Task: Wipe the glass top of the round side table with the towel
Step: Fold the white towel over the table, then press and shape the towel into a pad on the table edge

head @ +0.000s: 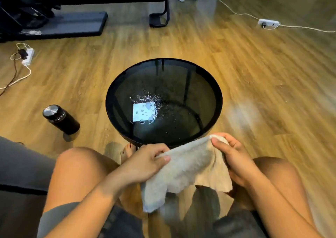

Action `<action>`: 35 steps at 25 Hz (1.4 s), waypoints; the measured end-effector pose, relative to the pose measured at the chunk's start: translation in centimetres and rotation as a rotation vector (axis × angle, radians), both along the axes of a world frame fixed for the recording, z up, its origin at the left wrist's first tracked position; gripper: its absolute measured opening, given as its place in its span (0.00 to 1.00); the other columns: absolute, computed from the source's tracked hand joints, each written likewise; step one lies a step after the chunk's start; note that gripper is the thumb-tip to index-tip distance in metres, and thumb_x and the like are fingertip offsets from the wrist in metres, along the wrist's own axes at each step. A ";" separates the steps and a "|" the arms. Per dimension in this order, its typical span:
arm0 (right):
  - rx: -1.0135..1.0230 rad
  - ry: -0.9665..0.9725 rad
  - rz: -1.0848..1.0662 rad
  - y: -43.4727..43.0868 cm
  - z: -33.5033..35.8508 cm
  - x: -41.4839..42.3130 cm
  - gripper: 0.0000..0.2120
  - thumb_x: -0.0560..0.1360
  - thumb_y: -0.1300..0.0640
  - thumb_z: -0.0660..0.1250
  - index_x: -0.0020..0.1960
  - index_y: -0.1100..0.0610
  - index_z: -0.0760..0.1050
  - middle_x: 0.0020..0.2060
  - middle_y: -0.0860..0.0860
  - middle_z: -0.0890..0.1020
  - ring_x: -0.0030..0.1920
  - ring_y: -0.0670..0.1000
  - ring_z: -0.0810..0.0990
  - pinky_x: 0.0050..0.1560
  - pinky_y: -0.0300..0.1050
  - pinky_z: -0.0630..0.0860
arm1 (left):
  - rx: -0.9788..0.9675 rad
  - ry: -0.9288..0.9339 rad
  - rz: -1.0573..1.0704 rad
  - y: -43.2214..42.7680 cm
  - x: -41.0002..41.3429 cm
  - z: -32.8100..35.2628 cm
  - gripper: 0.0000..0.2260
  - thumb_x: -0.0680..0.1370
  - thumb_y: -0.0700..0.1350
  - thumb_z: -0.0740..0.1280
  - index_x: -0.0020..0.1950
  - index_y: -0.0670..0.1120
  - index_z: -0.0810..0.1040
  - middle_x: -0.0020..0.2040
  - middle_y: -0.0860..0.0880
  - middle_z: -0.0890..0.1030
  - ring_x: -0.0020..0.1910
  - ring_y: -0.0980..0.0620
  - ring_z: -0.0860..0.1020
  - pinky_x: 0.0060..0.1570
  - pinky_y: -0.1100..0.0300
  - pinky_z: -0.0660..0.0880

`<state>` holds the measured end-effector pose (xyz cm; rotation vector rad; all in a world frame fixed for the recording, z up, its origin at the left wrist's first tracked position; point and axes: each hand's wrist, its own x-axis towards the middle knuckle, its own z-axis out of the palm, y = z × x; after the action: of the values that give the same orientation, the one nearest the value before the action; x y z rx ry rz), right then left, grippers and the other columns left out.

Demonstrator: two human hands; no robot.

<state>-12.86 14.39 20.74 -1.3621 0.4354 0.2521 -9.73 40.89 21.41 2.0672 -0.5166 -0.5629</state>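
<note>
Seated person, seen from above. Two bare forearms (101, 197) reach forward from the bottom edge, between bare knees (78, 165). The left hand (145, 163) pinches one upper edge of a towel (190, 170) between thumb and curled fingers. The right hand (232, 157) grips the opposite corner, thumb on top, slightly higher and farther forward.

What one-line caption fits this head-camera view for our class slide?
Left hand and right hand hold a beige towel just short of the wet glass top of the round side table.
</note>
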 end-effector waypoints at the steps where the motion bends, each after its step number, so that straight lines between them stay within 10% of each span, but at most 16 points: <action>1: -0.092 -0.050 -0.031 0.1 -0.4 0.5 0.06 0.76 0.55 0.67 0.51 0.52 0.81 0.50 0.57 0.83 0.51 0.56 0.81 0.52 0.56 0.76 | 0.010 -0.031 -0.012 -0.2 0.8 -0.4 0.06 0.79 0.50 0.65 0.43 0.61 0.77 0.37 0.63 0.79 0.36 0.65 0.76 0.36 0.67 0.70; 9: -0.752 -0.316 -0.094 -0.6 -3.2 8.4 0.12 0.74 0.51 0.71 0.57 0.46 0.77 0.46 0.36 0.79 0.47 0.40 0.77 0.45 0.35 0.71 | 0.247 -0.352 0.226 -1.4 6.1 -3.7 0.10 0.74 0.61 0.68 0.44 0.55 0.77 0.32 0.56 0.78 0.32 0.57 0.76 0.33 0.55 0.73; 15: -1.361 -0.357 -0.023 -0.6 -6.7 11.2 0.22 0.75 0.45 0.66 0.68 0.48 0.71 0.62 0.52 0.73 0.64 0.55 0.70 0.60 0.57 0.71 | 0.640 -0.604 -0.040 -6.5 2.3 -7.6 0.33 0.78 0.58 0.64 0.76 0.41 0.61 0.76 0.38 0.64 0.75 0.37 0.61 0.72 0.37 0.59; 18: -1.380 -0.457 0.248 0.1 -8.6 8.8 0.19 0.80 0.49 0.59 0.67 0.55 0.75 0.68 0.56 0.74 0.72 0.57 0.67 0.69 0.63 0.64 | 0.704 -0.489 -0.053 -7.3 1.5 -9.4 0.39 0.80 0.64 0.52 0.79 0.40 0.40 0.80 0.40 0.42 0.79 0.40 0.39 0.75 0.39 0.41; 24: -1.521 -0.343 0.429 3.1 -8.8 6.5 0.22 0.81 0.50 0.56 0.74 0.55 0.65 0.75 0.53 0.63 0.77 0.53 0.54 0.77 0.58 0.48 | 0.774 -0.518 -0.064 -6.4 1.6 -8.0 0.38 0.80 0.63 0.51 0.78 0.41 0.38 0.81 0.41 0.44 0.79 0.41 0.40 0.73 0.37 0.33; 29: -1.391 -0.572 0.754 12.6 -7.9 4.6 0.25 0.81 0.49 0.51 0.74 0.59 0.65 0.75 0.57 0.64 0.77 0.61 0.55 0.76 0.61 0.48 | 1.274 -0.513 -0.070 1.8 1.0 -6.9 0.32 0.79 0.56 0.48 0.75 0.43 0.36 0.76 0.37 0.31 0.72 0.30 0.26 0.62 0.22 0.31; 32: -1.496 -0.567 0.934 15.4 -7.8 5.3 0.31 0.80 0.45 0.43 0.77 0.60 0.54 0.78 0.59 0.54 0.77 0.63 0.46 0.75 0.63 0.42 | 1.280 -0.429 0.062 3.4 1.2 -6.4 0.31 0.80 0.53 0.49 0.78 0.44 0.41 0.79 0.39 0.36 0.75 0.32 0.32 0.68 0.27 0.37; 35: -1.512 -0.512 0.985 12.1 -7.8 6.0 0.32 0.79 0.44 0.41 0.77 0.62 0.47 0.77 0.63 0.51 0.77 0.65 0.44 0.74 0.65 0.46 | 0.963 -0.378 0.110 -1.1 0.6 -6.1 0.29 0.75 0.45 0.62 0.74 0.35 0.63 0.75 0.33 0.62 0.75 0.33 0.59 0.72 0.37 0.59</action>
<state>-6.88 26.54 12.91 -2.9679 -0.7244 0.3641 -9.13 39.75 15.32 3.1352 -0.3628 -0.3779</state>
